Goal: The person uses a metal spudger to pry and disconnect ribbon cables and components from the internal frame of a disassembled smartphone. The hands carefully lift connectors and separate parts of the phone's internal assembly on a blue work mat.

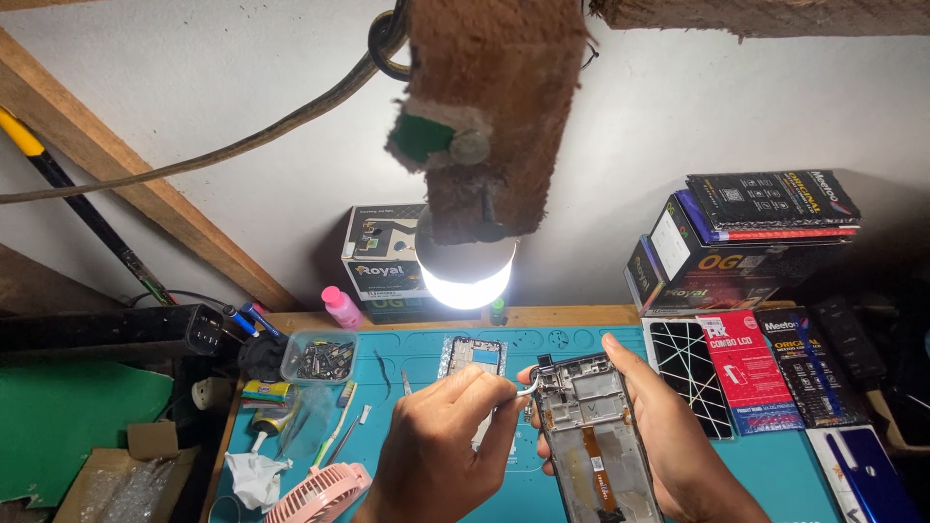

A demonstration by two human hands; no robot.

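Observation:
My right hand holds an opened phone frame upright over the teal work mat; the frame shows bare metal and an orange flex strip. My left hand pinches a thin curved metal tool, probably tweezers. Its tip touches the upper left corner of the frame. A second, smaller phone frame lies flat on the mat behind my hands.
A lit bulb hangs under a wooden post. On the left are a clear tub of small parts, a pink bottle, a toothbrush, crumpled tissue and a pink fan. Boxes and screen packages sit at right.

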